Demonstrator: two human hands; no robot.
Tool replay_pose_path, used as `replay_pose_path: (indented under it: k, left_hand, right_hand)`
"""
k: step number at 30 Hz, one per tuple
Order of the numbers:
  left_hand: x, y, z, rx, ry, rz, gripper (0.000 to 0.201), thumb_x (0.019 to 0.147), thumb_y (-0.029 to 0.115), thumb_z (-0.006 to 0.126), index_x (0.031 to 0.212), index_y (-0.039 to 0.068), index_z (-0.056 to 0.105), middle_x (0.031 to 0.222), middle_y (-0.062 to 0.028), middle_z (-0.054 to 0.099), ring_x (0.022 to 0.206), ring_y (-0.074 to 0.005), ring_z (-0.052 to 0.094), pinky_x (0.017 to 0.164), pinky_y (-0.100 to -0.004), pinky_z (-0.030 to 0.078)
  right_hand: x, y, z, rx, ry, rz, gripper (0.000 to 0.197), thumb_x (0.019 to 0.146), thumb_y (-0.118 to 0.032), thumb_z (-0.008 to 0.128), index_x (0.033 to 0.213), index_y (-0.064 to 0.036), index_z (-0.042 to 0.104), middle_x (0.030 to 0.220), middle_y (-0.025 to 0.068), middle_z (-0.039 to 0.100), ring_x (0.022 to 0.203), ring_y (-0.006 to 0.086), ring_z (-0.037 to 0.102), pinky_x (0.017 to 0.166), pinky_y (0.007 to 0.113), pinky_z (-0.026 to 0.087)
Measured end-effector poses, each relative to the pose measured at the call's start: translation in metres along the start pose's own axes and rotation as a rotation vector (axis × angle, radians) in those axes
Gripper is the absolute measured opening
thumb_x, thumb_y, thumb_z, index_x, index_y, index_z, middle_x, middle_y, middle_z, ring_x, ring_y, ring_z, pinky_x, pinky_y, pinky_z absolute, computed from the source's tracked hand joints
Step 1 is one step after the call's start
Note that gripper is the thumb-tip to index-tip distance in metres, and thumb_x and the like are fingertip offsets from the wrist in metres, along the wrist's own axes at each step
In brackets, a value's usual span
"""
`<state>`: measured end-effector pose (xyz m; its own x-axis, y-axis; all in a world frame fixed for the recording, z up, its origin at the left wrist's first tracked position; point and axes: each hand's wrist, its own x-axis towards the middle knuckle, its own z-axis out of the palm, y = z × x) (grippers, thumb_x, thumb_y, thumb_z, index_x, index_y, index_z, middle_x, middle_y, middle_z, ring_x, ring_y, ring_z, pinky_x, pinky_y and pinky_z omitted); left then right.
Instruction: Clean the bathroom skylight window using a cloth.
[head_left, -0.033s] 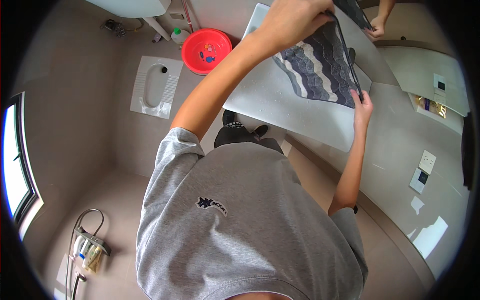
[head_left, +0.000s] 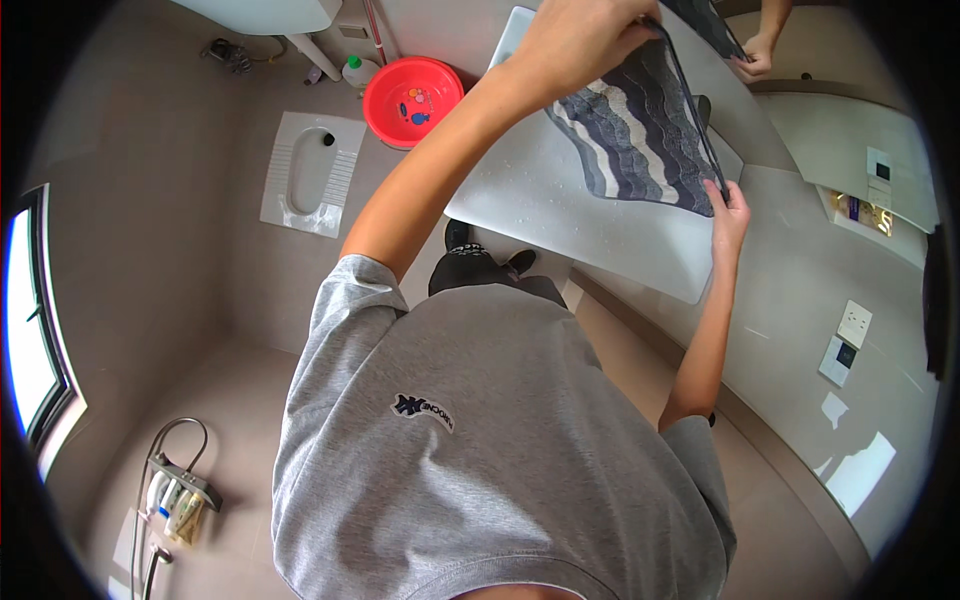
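Note:
A grey, black and white mat (head_left: pixel 633 140) with wavy stripes and a dark bound edge hangs over the white washbasin (head_left: pixel 540 195). My left hand (head_left: pixel 595 35) grips its upper corner at the top of the view, fingers closed. At the other end of the same edge, my right hand (head_left: pixel 732 212) pinches the lower right corner between thumb and fingers. Between the two hands the edge is stretched almost straight. Part of the mat is hidden behind my left hand and forearm.
Behind the basin, a mirror (head_left: pixel 830 130) reflects a hand and the mat. Left of the basin are a red plastic tub (head_left: pixel 380 105), a green-capped bottle (head_left: pixel 358 70) and a squat toilet (head_left: pixel 318 175). A shower fixture (head_left: pixel 185 480) is at lower left, and a wall socket (head_left: pixel 854 322) is at right.
My right hand has shifted slightly to the right with its corner of the mat. My left hand has moved a little to the left, and the mat's lower edge has swung slightly.

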<state>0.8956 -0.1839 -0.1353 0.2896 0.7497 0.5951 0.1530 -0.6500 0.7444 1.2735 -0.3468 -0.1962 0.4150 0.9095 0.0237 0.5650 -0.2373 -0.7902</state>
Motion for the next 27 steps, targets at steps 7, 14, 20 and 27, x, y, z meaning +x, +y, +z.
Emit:
replay_pose_path:
  k: [7,14,20,27]
  left_hand:
    - [-0.023,-0.029,0.026,0.001,0.054,-0.28,0.024,0.087,0.022,0.069,0.096,0.001,0.063,0.083,-0.023,0.069,0.08,-0.0425,0.068,0.072,-0.048,0.053]
    - [-0.049,-0.035,0.11,-0.095,0.009,-0.432,0.029,0.086,0.029,0.07,0.088,0.0,0.067,0.076,-0.0212,0.069,0.073,-0.0397,0.068,0.07,-0.0466,0.053]
    - [-0.085,-0.015,0.156,-0.214,0.001,-0.364,0.02,0.088,0.019,0.07,0.09,0.001,0.064,0.084,-0.0193,0.068,0.077,-0.0392,0.066,0.071,-0.0457,0.052]
    - [-0.113,0.031,0.153,-0.243,0.01,-0.171,0.014,0.086,0.011,0.071,0.091,0.003,0.062,0.095,-0.0123,0.063,0.089,-0.0342,0.062,0.073,-0.0451,0.052]
  right_hand:
    - [0.006,-0.043,-0.013,0.399,-0.135,0.237,0.023,0.093,-0.008,0.072,0.113,0.0034,0.068,0.104,0.006,0.072,0.094,0.0116,0.066,0.085,0.025,0.05]
    - [0.016,-0.021,0.008,0.548,-0.028,0.418,0.018,0.094,-0.013,0.072,0.106,-0.0004,0.069,0.1,0.006,0.072,0.092,0.0146,0.068,0.081,0.027,0.051]
    - [0.0,-0.027,0.05,0.374,-0.104,0.422,0.023,0.096,-0.023,0.07,0.108,-0.004,0.068,0.093,0.0037,0.07,0.075,0.0104,0.065,0.065,0.026,0.049]
    - [-0.028,-0.076,0.07,0.414,-0.094,0.35,0.038,0.099,-0.019,0.064,0.13,0.0007,0.054,0.096,0.0089,0.069,0.078,0.014,0.066,0.069,0.031,0.056]
